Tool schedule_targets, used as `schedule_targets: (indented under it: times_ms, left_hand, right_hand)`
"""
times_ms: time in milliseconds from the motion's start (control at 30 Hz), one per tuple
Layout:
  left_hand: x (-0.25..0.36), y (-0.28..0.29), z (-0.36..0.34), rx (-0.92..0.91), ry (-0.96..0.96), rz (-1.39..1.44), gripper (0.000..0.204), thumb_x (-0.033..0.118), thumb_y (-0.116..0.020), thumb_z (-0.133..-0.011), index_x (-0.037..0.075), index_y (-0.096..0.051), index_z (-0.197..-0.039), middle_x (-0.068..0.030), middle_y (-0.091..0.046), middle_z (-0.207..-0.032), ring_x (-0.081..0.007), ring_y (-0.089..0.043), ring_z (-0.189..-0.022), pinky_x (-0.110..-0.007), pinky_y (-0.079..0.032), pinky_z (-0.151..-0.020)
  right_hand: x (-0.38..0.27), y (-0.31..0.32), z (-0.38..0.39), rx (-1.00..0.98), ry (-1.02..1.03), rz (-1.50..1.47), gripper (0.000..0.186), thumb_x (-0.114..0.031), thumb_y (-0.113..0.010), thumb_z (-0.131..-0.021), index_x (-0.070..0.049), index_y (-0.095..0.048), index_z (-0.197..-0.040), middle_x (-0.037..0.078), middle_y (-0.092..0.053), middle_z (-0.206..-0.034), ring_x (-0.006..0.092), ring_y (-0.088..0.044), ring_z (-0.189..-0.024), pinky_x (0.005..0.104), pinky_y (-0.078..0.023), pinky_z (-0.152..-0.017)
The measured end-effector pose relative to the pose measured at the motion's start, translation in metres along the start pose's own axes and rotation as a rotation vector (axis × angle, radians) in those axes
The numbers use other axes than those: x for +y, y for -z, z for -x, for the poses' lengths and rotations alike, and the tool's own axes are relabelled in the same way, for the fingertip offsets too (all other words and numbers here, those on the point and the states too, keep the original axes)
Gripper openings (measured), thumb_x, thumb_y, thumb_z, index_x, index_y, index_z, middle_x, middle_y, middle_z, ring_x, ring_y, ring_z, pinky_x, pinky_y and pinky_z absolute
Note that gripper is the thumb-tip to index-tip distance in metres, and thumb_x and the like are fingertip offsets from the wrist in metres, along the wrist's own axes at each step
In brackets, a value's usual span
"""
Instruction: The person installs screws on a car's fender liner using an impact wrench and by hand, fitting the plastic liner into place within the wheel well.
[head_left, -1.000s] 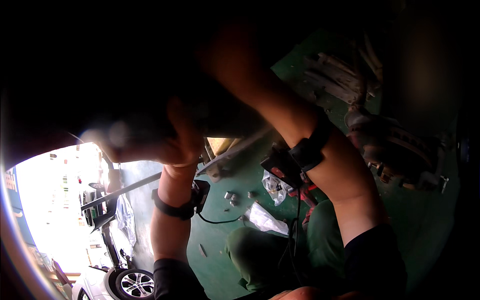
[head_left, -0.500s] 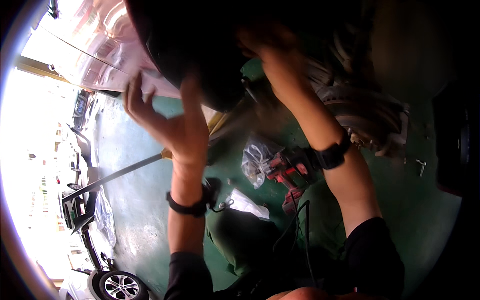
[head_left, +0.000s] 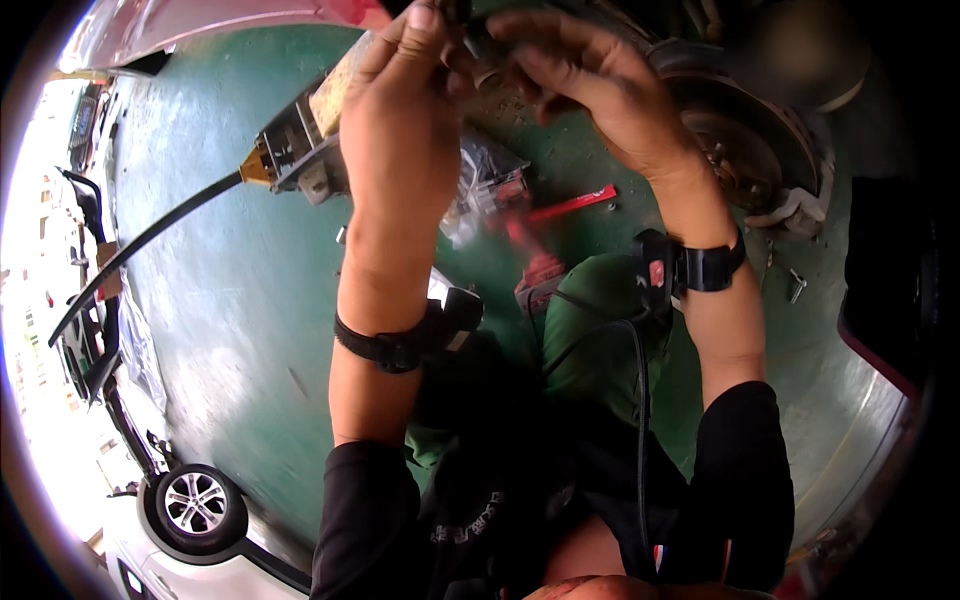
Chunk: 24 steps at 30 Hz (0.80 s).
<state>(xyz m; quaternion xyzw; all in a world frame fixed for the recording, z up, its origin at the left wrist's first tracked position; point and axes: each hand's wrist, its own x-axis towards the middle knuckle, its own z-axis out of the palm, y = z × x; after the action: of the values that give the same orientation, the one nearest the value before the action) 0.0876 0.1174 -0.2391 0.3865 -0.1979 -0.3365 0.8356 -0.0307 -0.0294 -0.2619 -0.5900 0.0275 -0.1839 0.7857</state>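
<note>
Both hands are raised to twelve o'clock, working together on one small dark part (head_left: 478,50). The left hand (head_left: 405,120) has its fingers curled narrow, its fingertips (head_left: 425,20) pinching the part at the top edge of the view. The right hand (head_left: 590,90) closes on the same part from two o'clock, thumb and forefinger pressed to it. What the part is cannot be told; it is dark, blurred and half hidden by the fingers.

Judging from this grip, the work goes best with the left hand holding steady and the right doing the fine turning or seating. With the part held high above the floor (head_left: 230,300), a slip would likely send it rolling, so both pinches want to stay firm.

Each forearm carries a black wrist strap (head_left: 385,345), and a cable (head_left: 640,400) hangs from the right one at five o'clock; it should be kept out of the fingers.

Farther out, a brake disc (head_left: 745,140) sits at two o'clock. A red tool (head_left: 570,207) lies on the green floor just under the hands. A jack (head_left: 300,150) is at ten o'clock, and a car wheel (head_left: 195,503) at seven.
</note>
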Motion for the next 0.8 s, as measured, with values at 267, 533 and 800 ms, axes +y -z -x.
schedule_targets:
  times_ms: [267,533,800]
  left_hand:
    - [0.021,0.048,0.001,0.108,0.039,0.176,0.025,0.017,-0.057,-0.104,-0.001,-0.063,-0.120,-0.0055,-0.066,-0.104,-0.0125,-0.060,-0.088,-0.022,-0.050,-0.074]
    - [0.009,0.067,0.013,0.243,0.191,0.378,0.019,0.011,-0.059,-0.101,-0.003,-0.064,-0.111,-0.0089,-0.068,-0.093,-0.0108,-0.062,-0.075,-0.019,-0.052,-0.067]
    - [-0.013,0.068,0.004,0.130,0.356,0.550,0.024,0.020,-0.057,-0.103,0.000,-0.064,-0.114,-0.0033,-0.066,-0.092,-0.0102,-0.055,-0.074,-0.021,-0.043,-0.066]
  right_hand:
    - [0.223,0.087,0.087,-0.307,-0.983,0.544,0.035,-0.034,-0.074,-0.092,-0.001,-0.067,-0.104,0.002,-0.067,-0.087,0.0107,-0.062,-0.076,0.0279,-0.051,-0.066]
    - [0.278,0.024,0.120,0.043,-1.190,0.070,0.022,-0.022,-0.085,-0.077,-0.008,-0.068,-0.082,0.000,-0.062,-0.064,0.0120,-0.058,-0.056,0.0298,-0.045,-0.052]
    - [0.211,0.002,0.118,0.307,-0.762,0.256,0.027,-0.009,-0.077,-0.069,-0.005,-0.069,-0.094,0.004,-0.066,-0.077,0.0152,-0.059,-0.061,0.0295,-0.046,-0.058]
